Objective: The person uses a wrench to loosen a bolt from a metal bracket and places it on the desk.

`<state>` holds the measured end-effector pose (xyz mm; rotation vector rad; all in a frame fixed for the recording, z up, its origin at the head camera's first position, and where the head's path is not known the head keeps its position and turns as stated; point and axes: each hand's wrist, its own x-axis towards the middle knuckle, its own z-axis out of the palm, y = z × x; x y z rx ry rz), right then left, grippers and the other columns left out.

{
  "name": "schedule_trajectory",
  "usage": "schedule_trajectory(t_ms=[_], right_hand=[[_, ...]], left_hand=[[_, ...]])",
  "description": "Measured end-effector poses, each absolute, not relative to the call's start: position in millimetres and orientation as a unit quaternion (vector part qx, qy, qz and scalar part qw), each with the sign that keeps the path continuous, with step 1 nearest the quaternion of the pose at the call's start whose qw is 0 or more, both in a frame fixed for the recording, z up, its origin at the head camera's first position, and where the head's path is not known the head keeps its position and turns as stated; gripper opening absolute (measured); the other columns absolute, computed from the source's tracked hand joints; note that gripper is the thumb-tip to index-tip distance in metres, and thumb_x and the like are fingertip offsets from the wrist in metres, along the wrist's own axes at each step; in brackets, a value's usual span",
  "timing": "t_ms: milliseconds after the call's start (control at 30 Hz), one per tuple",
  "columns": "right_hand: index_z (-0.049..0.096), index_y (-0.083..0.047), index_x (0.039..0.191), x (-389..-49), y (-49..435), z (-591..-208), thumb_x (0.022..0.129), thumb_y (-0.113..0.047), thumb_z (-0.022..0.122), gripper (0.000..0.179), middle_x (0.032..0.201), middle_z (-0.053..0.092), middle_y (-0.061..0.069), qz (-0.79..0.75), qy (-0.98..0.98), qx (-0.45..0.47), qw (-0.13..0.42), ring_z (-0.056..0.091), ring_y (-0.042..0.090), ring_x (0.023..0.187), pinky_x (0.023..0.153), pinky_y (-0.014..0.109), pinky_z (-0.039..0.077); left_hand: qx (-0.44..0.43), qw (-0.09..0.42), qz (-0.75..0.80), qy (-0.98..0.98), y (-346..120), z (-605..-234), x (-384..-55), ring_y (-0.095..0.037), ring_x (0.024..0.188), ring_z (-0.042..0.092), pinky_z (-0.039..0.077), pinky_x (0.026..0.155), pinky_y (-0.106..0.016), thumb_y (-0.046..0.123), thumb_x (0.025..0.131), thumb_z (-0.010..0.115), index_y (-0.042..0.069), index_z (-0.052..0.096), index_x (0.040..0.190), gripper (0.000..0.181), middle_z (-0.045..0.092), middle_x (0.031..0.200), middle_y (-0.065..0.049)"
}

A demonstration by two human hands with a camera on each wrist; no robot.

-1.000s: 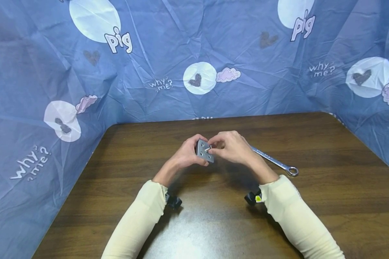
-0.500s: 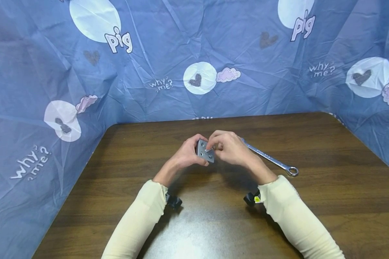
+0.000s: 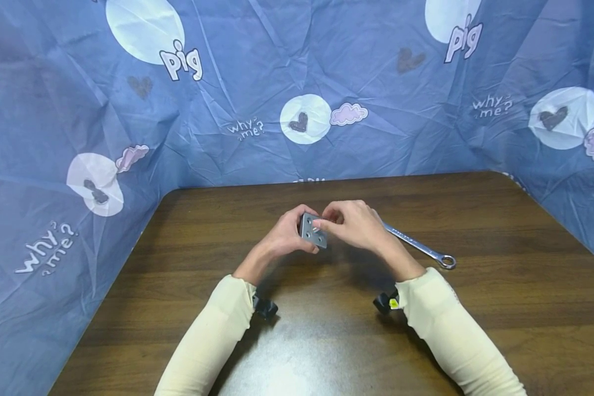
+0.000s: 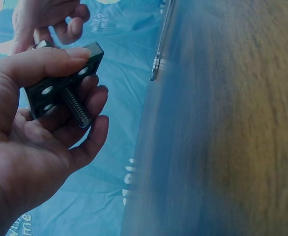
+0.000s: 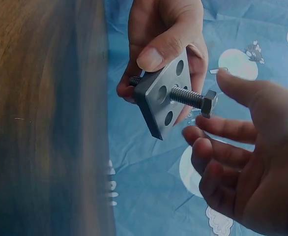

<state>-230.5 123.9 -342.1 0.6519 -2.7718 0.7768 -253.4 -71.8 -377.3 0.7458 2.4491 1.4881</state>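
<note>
1 brown wood-grain tabletop (image 3: 203,247), backed by creased, printed blue cloth (image 3: 386,148); shines near the front, bears 1 wrench (image 3: 418,243) at right. Held above it, 1 grey metal plate (image 5: 151,108), squarish, pierced by round holes and 1 threaded hex-headed bolt (image 5: 188,97). Clasped by left hand (image 4: 31,147), thumb and fingers curled round. Near that bolt, right hand (image 5: 264,145), thumb and fingers parted, holding nothing.

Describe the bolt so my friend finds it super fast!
Start at the brown table, then find the left hand over it, gripping a flat metal plate. The bolt pokes right through that plate, sticking out on both sides. Unlike the long wrench on the table, it is short, with a threaded shaft and a six-sided head.
</note>
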Motion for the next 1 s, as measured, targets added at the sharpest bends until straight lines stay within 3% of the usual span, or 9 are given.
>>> schedule_trajectory(t_ms=[133, 233, 467, 700, 1000], right_hand=[[0.075, -0.02, 0.084, -230.3, 124.6, -340.9, 0.088, -0.051, 0.063, 0.033, 0.069, 0.068, -0.006, 0.25, -0.944, 0.197, 0.088, 0.055, 0.01, 0.062, 0.055, 0.027, 0.041], [0.075, -0.019, 0.081, -230.0, 124.9, -340.4, 0.087, -0.047, 0.065, 0.031, 0.066, 0.067, -0.007, 0.253, -0.942, 0.203, 0.085, 0.05, 0.009, 0.058, 0.052, 0.026, 0.038], [0.075, -0.02, 0.09, -230.4, 124.8, -339.8, 0.084, -0.035, 0.072, 0.017, 0.076, 0.073, -0.008, 0.271, -0.928, 0.244, 0.077, 0.058, 0.006, 0.064, 0.059, 0.025, 0.045], [0.075, -0.019, 0.1, -229.1, 125.4, -338.7, 0.081, -0.024, 0.075, 0.02, 0.087, 0.074, -0.003, 0.269, -0.92, 0.274, 0.083, 0.066, 0.01, 0.074, 0.066, 0.029, 0.05], [0.077, -0.017, 0.095, -226.9, 123.0, -339.6, 0.075, -0.006, 0.072, 0.023, 0.096, 0.072, -0.002, 0.293, -0.904, 0.294, 0.099, 0.065, 0.013, 0.073, 0.065, 0.027, 0.05]], left_hand=[[0.252, 0.087, 0.492, 0.829, -71.8, -376.6, -253.5, -0.017, 0.085, 0.061, 0.05, 0.073, -0.024, -0.001, 0.06, 0.083, 0.004, 0.052, 0.12, 0.068, 0.065, 0.104, -0.016], [0.252, 0.088, 0.491, 0.829, -71.4, -376.7, -253.8, -0.017, 0.084, 0.061, 0.05, 0.072, -0.024, -0.001, 0.06, 0.083, 0.005, 0.052, 0.12, 0.068, 0.065, 0.103, -0.016], [0.253, 0.087, 0.496, 0.826, -71.0, -377.8, -254.3, -0.015, 0.082, 0.061, 0.05, 0.072, -0.024, -0.002, 0.06, 0.081, 0.004, 0.053, 0.119, 0.067, 0.066, 0.101, -0.016], [0.251, 0.087, 0.493, 0.828, -71.9, -377.6, -254.0, -0.016, 0.084, 0.061, 0.05, 0.073, -0.023, -0.002, 0.061, 0.081, 0.004, 0.051, 0.122, 0.068, 0.066, 0.104, -0.016], [0.249, 0.089, 0.49, 0.83, -71.6, -377.1, -253.5, -0.016, 0.085, 0.063, 0.05, 0.074, -0.023, 0.0, 0.061, 0.082, 0.004, 0.051, 0.123, 0.069, 0.067, 0.105, -0.018]])
